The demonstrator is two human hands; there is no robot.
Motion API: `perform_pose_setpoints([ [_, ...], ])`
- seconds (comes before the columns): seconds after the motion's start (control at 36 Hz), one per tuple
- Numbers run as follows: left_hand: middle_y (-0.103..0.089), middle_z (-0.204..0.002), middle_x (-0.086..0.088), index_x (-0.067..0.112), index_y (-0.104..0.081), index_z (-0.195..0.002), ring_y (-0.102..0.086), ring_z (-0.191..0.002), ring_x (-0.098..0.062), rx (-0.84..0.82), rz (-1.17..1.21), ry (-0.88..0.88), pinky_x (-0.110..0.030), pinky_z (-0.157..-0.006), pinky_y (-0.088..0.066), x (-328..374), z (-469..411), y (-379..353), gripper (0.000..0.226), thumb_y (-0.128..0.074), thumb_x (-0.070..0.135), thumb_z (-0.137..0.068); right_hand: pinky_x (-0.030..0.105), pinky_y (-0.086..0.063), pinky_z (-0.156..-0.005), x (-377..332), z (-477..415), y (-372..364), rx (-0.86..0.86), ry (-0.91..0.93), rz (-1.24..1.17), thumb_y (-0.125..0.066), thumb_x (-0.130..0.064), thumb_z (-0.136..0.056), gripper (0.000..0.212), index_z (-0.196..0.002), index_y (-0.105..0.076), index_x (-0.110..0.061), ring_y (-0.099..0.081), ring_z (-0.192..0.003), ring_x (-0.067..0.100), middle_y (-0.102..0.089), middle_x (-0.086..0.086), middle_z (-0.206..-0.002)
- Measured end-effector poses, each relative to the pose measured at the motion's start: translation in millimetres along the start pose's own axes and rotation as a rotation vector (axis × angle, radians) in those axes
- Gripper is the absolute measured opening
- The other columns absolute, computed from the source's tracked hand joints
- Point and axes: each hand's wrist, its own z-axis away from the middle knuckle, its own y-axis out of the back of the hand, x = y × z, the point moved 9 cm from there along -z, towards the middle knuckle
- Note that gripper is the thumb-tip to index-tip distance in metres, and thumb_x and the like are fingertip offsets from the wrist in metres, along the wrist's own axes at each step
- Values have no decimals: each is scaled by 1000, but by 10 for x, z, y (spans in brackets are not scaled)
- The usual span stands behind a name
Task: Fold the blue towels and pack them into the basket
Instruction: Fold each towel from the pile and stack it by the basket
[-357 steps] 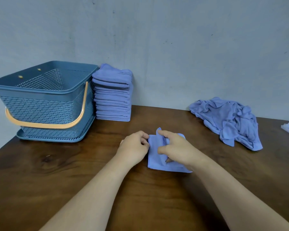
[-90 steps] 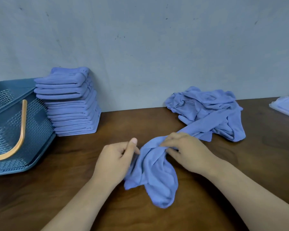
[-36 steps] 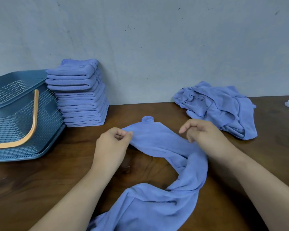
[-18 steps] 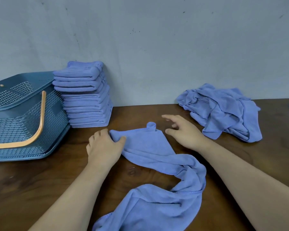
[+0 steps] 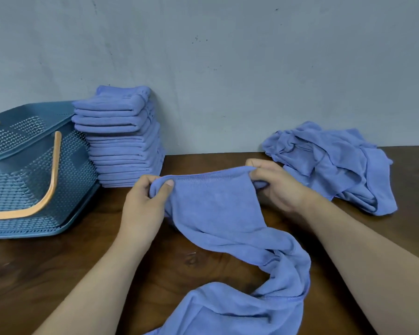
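Observation:
A blue towel (image 5: 218, 213) hangs stretched between my hands above the brown table, and its lower part trails twisted toward the near edge. My left hand (image 5: 143, 206) pinches the towel's top left corner. My right hand (image 5: 276, 184) grips the top right corner, so the upper hem runs taut between them. A tall stack of folded blue towels (image 5: 121, 136) stands against the wall. The blue basket (image 5: 27, 170) with an orange handle sits at the left, beside the stack.
A crumpled pile of unfolded blue towels (image 5: 334, 163) lies at the back right of the wooden table (image 5: 34, 274), just beyond my right hand. A grey wall closes off the far side.
Half a second ago the towel's corner lay flat on the table under my hands. Both hands have since taken hold of the top corners and lifted the hem taut.

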Motion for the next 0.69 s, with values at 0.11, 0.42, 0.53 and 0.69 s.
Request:
perform_pose_setpoints([
  [0.11,-77,-93,-9,25,-70,-85,-69,-83,-20,-20,229,133,-44,-80,-55,-83,-1,-9,19,-80,40,-90,30,-49,-53,-76,-19,173,126,-54,-45,-66,-14,-91,14,-82,-57,-18,-57,-63,16,-59,3,-72],
  [0.42,-66,-136,-7,19,-61,-129,-70,-119,-11,21,504,249,-37,-109,-53,-230,-68,-1,37,-72,2,-99,46,-58,-101,88,92,694,546,-160,28,-63,0,-100,49,-143,-55,-21,-67,-117,24,-64,7,-134],
  [0.53,-71,-91,11,33,-68,-101,-68,-80,-7,-44,-241,-105,-20,-77,-53,153,127,-96,15,-77,25,-92,26,-58,-84,-51,198,657,527,-151,498,-68,6,-89,59,-140,-60,-24,-64,-113,19,-59,-1,-130],
  [0.69,-65,-95,21,43,-69,-96,-62,-79,-6,-575,-536,-402,-26,-69,-52,482,645,-745,19,-64,61,-91,36,-57,-82,11,765,651,518,-249,787,-83,-23,-87,13,-95,-72,-27,-68,-84,11,-73,-7,-91],
])
